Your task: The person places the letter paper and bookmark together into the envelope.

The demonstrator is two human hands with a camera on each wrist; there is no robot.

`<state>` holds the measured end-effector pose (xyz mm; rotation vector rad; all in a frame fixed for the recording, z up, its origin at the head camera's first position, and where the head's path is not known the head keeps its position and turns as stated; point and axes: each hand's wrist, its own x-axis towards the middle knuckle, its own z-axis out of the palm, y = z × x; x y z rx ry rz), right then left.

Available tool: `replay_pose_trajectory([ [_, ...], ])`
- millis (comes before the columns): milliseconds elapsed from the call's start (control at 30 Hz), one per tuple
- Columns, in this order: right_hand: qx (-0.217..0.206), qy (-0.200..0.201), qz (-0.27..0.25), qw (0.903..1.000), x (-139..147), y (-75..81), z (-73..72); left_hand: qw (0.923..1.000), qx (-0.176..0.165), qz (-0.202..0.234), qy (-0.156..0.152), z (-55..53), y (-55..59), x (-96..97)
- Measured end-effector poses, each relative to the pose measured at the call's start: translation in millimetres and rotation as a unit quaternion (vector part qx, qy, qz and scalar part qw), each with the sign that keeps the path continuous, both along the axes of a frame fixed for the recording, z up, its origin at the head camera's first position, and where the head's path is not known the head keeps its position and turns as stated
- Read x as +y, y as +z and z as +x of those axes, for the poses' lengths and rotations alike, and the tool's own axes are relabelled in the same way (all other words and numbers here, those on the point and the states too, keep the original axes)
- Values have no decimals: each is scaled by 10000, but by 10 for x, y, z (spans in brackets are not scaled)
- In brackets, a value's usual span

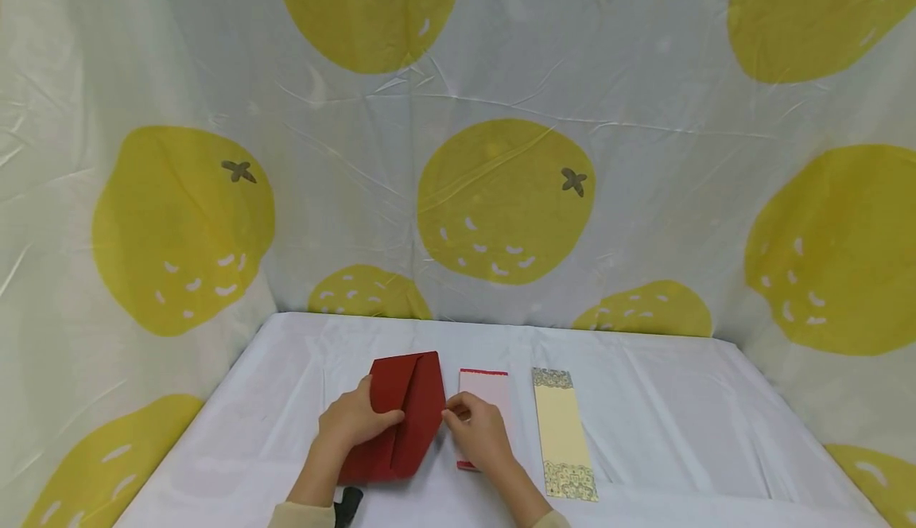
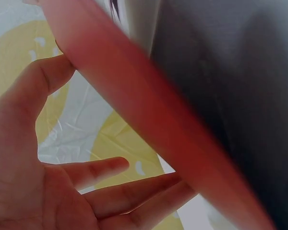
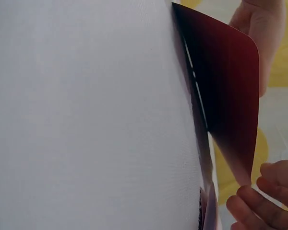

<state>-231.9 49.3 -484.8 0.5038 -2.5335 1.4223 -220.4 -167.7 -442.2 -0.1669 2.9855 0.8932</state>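
A red paper envelope (image 1: 424, 417) with a pointed flap stands tilted up off the white cloth in the head view. My left hand (image 1: 354, 417) holds its left side, the thumb lying across the front near a fold line. In the left wrist view the fingertips (image 2: 185, 184) meet the envelope's red edge. My right hand (image 1: 481, 431), fingers curled, pinches the flap's tip at the right. From the right wrist view, the red flap (image 3: 235, 67) narrows to a point at the right fingertips (image 3: 245, 191). A pale pink slip with red ends (image 1: 492, 385) lies partly under the right hand.
Right of the pink slip lies a cream card (image 1: 561, 425) with patterned ends. White cloth (image 1: 687, 425) covers the table. A curtain printed with yellow fruit (image 1: 644, 226) hangs behind and at both sides. A black strap piece (image 1: 348, 506) shows at the left wrist.
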Motion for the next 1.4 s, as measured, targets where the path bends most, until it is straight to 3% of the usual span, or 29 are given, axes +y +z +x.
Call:
replay_pose_trajectory([
  [400,-705,34,-853,9939,-41,-2,22,9998,105,-125,-65,34,-21,-6],
  [767,-1123,-184,-1220,9860,-77,-15,40,9996,139,-188,-134,58,-12,-5],
  [1033,-1220,-309,-1554,9798,-78,-12,57,9997,108,152,-148,88,27,32],
  [1200,-1302,-453,-1670,9763,-64,-18,64,9973,454,354,-448,75,-5,52],
  [1400,-1281,-576,-1841,9728,-41,-14,67,9850,1101,753,-1098,47,-53,65],
])
